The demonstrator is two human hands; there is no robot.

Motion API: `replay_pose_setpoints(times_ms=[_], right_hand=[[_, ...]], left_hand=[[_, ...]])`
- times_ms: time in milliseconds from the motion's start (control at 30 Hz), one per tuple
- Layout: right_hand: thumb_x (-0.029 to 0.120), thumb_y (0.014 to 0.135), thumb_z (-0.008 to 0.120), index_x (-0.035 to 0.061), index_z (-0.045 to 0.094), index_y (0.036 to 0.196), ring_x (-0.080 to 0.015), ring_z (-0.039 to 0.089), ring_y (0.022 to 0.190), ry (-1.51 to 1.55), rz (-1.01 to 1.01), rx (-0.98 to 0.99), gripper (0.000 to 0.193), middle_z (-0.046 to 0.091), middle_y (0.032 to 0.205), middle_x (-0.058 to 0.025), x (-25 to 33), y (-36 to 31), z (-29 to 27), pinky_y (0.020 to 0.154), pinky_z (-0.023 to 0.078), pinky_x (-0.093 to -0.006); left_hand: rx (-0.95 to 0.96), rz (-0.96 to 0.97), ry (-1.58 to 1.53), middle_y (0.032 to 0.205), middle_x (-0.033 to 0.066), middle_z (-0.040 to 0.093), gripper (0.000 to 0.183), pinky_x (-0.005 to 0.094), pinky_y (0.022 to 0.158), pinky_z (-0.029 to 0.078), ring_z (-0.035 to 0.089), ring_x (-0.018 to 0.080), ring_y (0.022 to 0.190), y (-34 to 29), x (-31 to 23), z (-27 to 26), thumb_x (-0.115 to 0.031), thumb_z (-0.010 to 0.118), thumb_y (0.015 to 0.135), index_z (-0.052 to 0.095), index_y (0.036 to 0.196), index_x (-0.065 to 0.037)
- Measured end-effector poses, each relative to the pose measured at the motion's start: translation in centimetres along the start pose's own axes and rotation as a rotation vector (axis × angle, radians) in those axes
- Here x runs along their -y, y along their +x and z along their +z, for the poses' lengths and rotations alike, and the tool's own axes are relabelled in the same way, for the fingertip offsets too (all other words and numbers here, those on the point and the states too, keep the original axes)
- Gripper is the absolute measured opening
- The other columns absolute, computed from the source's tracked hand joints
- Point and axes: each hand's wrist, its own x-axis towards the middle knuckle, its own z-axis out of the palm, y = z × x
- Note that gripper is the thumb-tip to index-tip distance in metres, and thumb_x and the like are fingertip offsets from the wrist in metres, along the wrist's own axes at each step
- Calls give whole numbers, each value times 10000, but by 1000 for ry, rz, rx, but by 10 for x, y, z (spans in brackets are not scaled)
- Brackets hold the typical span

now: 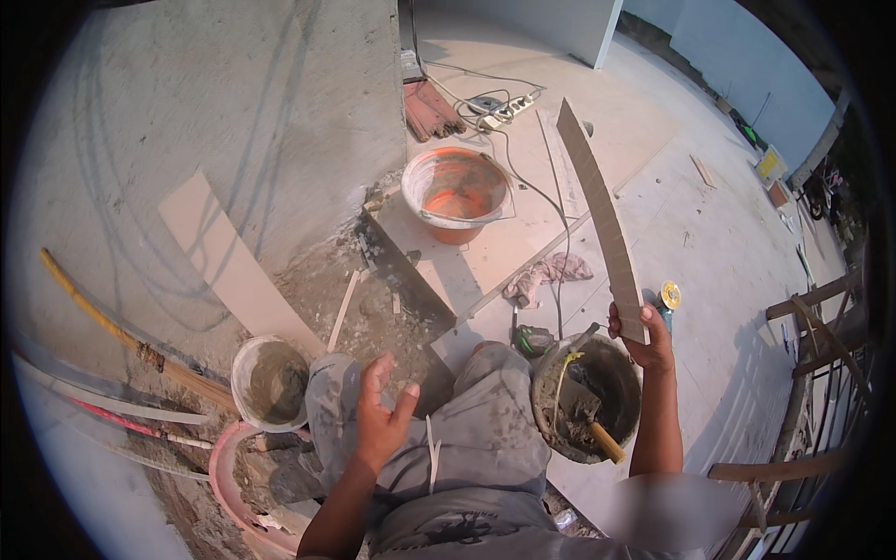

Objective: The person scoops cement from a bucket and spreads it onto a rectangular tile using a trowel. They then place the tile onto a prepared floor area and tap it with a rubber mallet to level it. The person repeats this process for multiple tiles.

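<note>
Right hand (651, 340) is grasping narrow tile strip (605, 217) by its near end, long axis running forward and slightly left; left hand (384, 416), fingers parted, is hovering empty, farther off.

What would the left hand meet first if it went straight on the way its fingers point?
The left hand would probably meet the rough dirt ahead, though depth is unclear.
</note>
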Motion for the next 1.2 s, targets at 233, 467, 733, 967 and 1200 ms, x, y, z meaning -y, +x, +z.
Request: replay_pose_setpoints(times_ms=[233, 467, 733, 967, 1200], right_hand=[[364, 599, 841, -24, 348, 1424, -233, 443, 1268, -107, -117, 53, 1037, 473, 1328, -132, -40, -60, 148, 1082, 318, -347], [451, 767, 788, -4, 406, 1395, -378, 515, 1014, -1056, -466, 171, 864, 509, 1097, -205, -66, -108, 197, 878, 445, -461], [346, 840, 596, 1, 703, 967, -371, 618, 1003, -1885, 565, -152, 383, 644, 1062, -206, -111, -125, -16, 874, 460, -486], [221, 794, 581, -29, 680, 938, -434, 640, 1004, -1748, 698, -43, 305, 659, 1023, -291, -146, -133, -48, 853, 527, -484], [196, 886, 554, -8, 603, 859, -422, 651, 798, -1683, 642, 107, 211, 652, 800, -242, -55, -145, -26, 685, 516, -498]], left_hand=[[309, 12, -765, 1405, 194, 450, 598, 430, 1071, 391, 499, 295, 1270, 47, -90, 39, -396, 531, 987, 388, 1384, 27], [-444, -290, -880, 1194, 101, 574, 541, 394, 907, 488, 592, 220, 1055, 43, -47, -3, -432, 452, 1019, 433, 1340, 2], [402, -68, -1569, 1038, 168, 599, 501, 377, 698, 464, 600, 249, 812, -6, 111, -116, -305, 422, 1013, 410, 1415, -6], [-164, -220, -1406, 1140, 169, 551, 644, 467, 912, 442, 558, 301, 1000, -59, 90, -126, -497, 381, 1003, 343, 1478, -64], [-440, -176, -1418, 1125, 182, 591, 928, 569, 1038, 366, 545, 348, 1109, -71, 57, -119, -790, 409, 844, 451, 1369, -26]])
